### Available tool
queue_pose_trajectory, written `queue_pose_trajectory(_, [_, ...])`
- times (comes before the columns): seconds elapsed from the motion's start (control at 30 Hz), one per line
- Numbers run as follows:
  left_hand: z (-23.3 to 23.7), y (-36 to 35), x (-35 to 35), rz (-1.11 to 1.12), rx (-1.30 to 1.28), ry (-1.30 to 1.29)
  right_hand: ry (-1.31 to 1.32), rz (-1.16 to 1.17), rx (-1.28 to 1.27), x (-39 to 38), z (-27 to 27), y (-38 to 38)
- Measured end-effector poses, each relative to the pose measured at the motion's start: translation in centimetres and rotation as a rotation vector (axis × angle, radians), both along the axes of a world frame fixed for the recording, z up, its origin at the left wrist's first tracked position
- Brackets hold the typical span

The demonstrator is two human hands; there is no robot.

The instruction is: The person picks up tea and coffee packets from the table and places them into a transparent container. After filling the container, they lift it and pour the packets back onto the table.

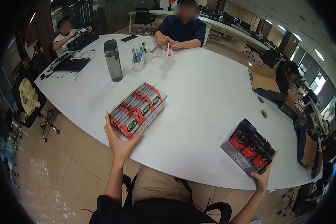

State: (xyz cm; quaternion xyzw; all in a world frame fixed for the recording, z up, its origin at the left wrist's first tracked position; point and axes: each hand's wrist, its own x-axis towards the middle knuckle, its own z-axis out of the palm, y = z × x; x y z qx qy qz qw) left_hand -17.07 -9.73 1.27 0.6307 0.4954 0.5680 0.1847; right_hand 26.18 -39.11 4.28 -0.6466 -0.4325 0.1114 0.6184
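Note:
My left hand (120, 145) grips the near end of a clear plastic box of pens (138, 108), thumb on one side and fingers on the other. Rows of grey-and-red pens fill this box, and its front carries red labels reading "Cozy". At the right, my right hand (264, 178) is wrapped around the near corner of a second clear box (246, 149). Black items with red labels are packed inside that one; their exact kind is hard to make out. Both boxes are at the white table (198, 112), wide apart.
A grey water bottle (113, 61) and paper cups holding pens (138, 64) stand beyond the left box. A person (181, 28) across the table handles something by another cup (169, 59). A laptop (71, 65) lies far left; open cardboard boxes (265, 80) line the right edge.

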Motion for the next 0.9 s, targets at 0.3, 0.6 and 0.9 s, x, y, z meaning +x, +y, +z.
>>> queue_pose_trajectory(0.3, [0.8, -0.8, 0.5, 0.041, -0.045, 0.046, -0.158, -0.261, 0.134, -4.1, 1.7, 3.2])
queue_pose_trajectory(0.6, [0.6, -0.7, 0.6, 0.031, -0.069, 0.048, -0.551, -0.438, 0.133, -6.6, 1.3, 7.6])
queue_pose_trajectory(0.9, [0.4, -0.7, 0.5, 0.046, -0.028, 0.093, -1.091, -0.36, 0.108, -7.6, 2.6, 10.7])
